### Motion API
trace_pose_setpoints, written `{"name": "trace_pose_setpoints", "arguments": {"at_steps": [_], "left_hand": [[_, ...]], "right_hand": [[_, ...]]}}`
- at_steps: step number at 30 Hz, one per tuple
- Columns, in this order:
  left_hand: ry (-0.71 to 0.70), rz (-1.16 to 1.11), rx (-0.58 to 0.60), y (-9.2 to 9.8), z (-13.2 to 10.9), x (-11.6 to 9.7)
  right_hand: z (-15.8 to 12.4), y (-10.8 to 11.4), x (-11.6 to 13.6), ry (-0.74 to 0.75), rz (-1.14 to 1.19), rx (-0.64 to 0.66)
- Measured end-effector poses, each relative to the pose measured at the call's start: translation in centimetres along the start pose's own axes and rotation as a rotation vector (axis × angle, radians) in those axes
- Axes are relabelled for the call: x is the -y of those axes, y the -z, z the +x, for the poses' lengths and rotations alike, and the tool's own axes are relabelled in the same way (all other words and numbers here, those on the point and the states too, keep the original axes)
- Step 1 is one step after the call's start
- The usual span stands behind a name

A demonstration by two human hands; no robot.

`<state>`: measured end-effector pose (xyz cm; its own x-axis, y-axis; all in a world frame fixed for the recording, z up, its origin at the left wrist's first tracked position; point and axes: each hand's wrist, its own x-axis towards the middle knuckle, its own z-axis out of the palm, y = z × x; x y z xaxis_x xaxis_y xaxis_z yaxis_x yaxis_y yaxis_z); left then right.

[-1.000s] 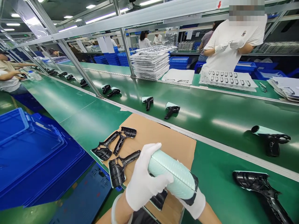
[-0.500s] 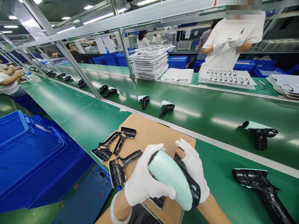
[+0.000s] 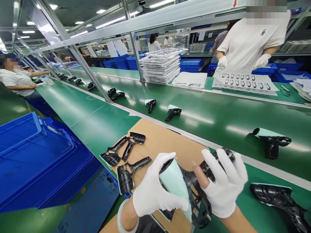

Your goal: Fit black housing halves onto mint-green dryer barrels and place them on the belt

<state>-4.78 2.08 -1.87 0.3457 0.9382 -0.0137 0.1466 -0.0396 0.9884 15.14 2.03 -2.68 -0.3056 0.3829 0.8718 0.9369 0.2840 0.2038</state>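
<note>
Left hand [image 3: 155,191], in a white glove, is closed around the mint-green ribbed barrel of a black plastic handheld housing [image 3: 181,191], thumb lying across the near side. Right hand [image 3: 224,187], also gloved, is wrapped around the black handle end [image 3: 217,161] of the same housing, fingers curled over it. The housing sits between both hands above the near edge of the brown cardboard sheet [image 3: 165,142] on the green table [image 3: 97,126]; its long axis runs from near left to far right. Both hands are in contact, neither nearer. Three loose black half-shells [image 3: 123,155] lie left on the cardboard; another black shell [image 3: 277,197] lies right. No legible brand or label.
</note>
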Motion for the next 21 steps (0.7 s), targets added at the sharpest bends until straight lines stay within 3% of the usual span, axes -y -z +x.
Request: {"name": "trace_pose_setpoints", "arguments": {"at_steps": [3, 6, 10, 13, 15, 16, 19, 21], "left_hand": [[-0.012, 0.021, 0.012, 0.0, 0.1, -0.1], [-0.036, 0.050, 0.011, 0.1, 0.2, -0.1], [-0.133, 0.078, -0.051, 0.2, 0.3, 0.4], [-0.206, 0.081, -0.112, 0.3, 0.5, 0.9], [-0.219, 0.064, -0.129, 0.3, 0.6, 1.1], [-0.211, 0.050, -0.128, 0.4, 0.7, 1.2], [-0.120, 0.018, -0.091, 0.7, 0.9, 1.1], [-0.079, 0.023, -0.076, 0.8, 1.0, 0.9]], "right_hand": [[-1.5, 0.1, -0.9, 0.122, -0.048, -0.080], [-3.5, -0.7, -1.9, -0.033, 0.014, -0.036], [-5.3, -1.8, -1.0, -0.247, 0.391, 0.150], [-6.4, -2.2, 0.9, -0.251, 0.619, 0.042], [-7.4, -2.2, 1.8, -0.289, 0.631, -0.001], [-7.9, -2.2, 2.0, -0.322, 0.591, 0.062], [-9.0, -1.3, 1.5, -0.437, 0.380, 0.461], [-8.8, -0.3, 0.7, -0.425, 0.316, 0.672]]}}
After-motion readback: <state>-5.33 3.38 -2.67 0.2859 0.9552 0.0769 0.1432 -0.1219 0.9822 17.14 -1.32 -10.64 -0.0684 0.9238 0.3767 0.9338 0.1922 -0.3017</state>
